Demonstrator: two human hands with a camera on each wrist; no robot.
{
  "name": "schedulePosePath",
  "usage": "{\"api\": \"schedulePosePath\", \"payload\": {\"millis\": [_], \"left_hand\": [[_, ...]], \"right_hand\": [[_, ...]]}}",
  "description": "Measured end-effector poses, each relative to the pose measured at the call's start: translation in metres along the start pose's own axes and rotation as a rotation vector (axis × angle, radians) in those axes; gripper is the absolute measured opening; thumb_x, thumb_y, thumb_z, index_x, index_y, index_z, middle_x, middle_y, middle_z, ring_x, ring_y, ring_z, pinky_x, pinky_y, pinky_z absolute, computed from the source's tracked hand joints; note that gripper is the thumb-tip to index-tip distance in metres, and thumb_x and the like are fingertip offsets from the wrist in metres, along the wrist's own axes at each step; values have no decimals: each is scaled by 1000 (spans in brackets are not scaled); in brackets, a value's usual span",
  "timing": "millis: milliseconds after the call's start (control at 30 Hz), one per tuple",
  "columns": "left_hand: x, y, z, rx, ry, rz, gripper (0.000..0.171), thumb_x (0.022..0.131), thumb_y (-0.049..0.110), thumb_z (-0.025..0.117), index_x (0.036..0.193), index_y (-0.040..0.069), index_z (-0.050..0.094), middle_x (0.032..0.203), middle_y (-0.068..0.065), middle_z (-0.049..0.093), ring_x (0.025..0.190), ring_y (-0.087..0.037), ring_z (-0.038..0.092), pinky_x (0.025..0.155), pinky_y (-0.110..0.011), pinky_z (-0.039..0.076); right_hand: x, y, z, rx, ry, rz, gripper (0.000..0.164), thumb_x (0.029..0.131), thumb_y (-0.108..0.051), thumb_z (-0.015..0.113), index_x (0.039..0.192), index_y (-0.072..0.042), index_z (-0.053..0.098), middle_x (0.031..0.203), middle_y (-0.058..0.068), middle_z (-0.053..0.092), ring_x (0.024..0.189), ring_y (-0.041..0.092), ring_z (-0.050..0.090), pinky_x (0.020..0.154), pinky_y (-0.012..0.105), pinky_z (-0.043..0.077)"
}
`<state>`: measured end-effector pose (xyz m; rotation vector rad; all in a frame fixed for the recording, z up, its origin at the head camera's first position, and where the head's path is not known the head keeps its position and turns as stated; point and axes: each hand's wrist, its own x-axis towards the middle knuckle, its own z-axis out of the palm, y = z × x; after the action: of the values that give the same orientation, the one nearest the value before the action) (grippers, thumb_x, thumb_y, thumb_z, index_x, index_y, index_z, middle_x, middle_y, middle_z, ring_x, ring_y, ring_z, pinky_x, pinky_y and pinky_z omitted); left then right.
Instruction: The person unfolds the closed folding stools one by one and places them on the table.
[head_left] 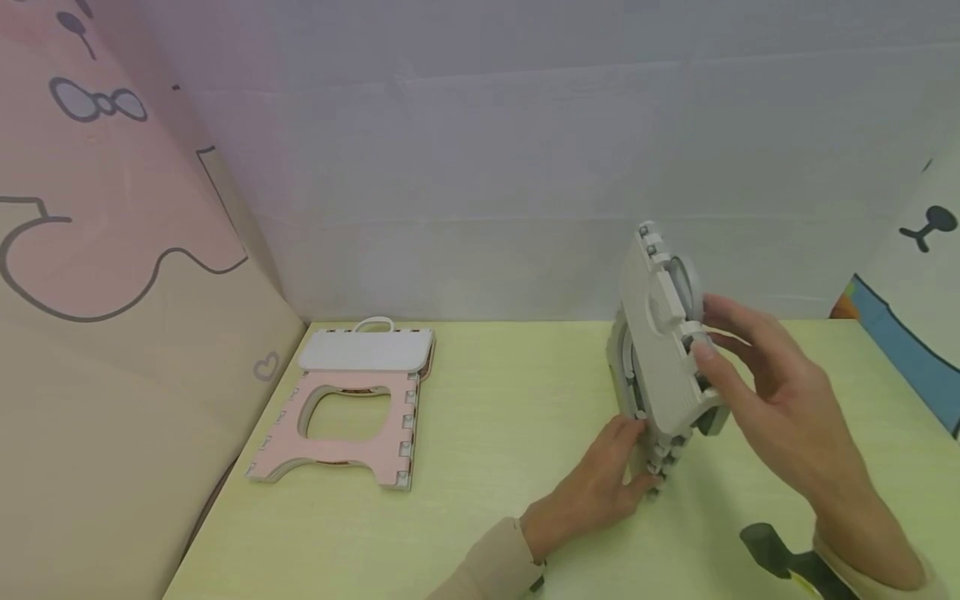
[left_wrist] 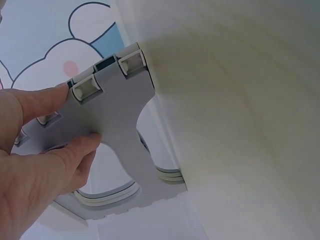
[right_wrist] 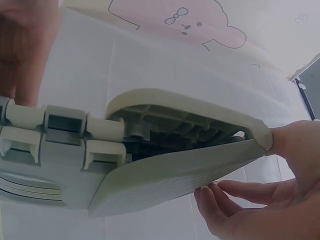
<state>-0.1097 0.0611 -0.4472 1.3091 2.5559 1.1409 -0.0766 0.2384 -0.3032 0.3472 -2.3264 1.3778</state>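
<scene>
Both hands hold a grey and off-white folding step stool [head_left: 660,333], tilted on its side over the table and partly unfolded. My left hand [head_left: 588,492] pinches the hinged edge of a grey leg panel [left_wrist: 117,95] low down, thumb on one side and fingers on the other. Higher up, my right hand [head_left: 795,408] grips the edge of the seat, close to its carry handle [head_left: 688,287]. In the right wrist view the two seat halves [right_wrist: 165,175] stand slightly apart, with the ribbed underside showing between them.
A second folding stool, pink with a white seat [head_left: 363,350], lies folded flat on the left of the yellow-green table [head_left: 495,400]. A pale wall [head_left: 480,183] rises behind the table. Cartoon-printed panels [head_left: 112,250] flank it. A dark strap [head_left: 798,562] sits at the right wrist.
</scene>
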Motion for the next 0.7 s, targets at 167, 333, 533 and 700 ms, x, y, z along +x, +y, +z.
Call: {"api": "schedulePosePath", "payload": {"millis": [167,333,533,700], "left_hand": [[0,-1,0,22,8,9,61,100,15,68,149,-2,36,143,-14,47,135,-16,47,113,-18,35],[0,-1,0,29,4,4,61,100,16,68,149,-2,36,142,-14,47,134,-15,48,112,-17,35],[0,-1,0,36,-3,-7,61,100,17,68,149,-2,37,142,-13,47,133,-15,48,112,-17,35],[1,-1,0,29,-17,-18,60,100,16,68,149,0,37,143,-12,47,134,-15,47,112,-16,35]], "right_hand": [[-2,1,-1,8,11,0,52,103,4,55,152,-11,49,147,6,52,129,8,55,98,10,46],[-5,5,-3,4,14,-19,48,104,6,51,150,-5,49,144,8,55,126,6,58,95,11,48],[-10,12,-6,-23,37,-25,44,106,3,47,149,-4,51,138,6,59,122,5,59,95,10,47],[-16,21,-9,-61,39,1,42,108,-2,46,149,-8,52,138,1,60,120,3,59,95,8,45]]}}
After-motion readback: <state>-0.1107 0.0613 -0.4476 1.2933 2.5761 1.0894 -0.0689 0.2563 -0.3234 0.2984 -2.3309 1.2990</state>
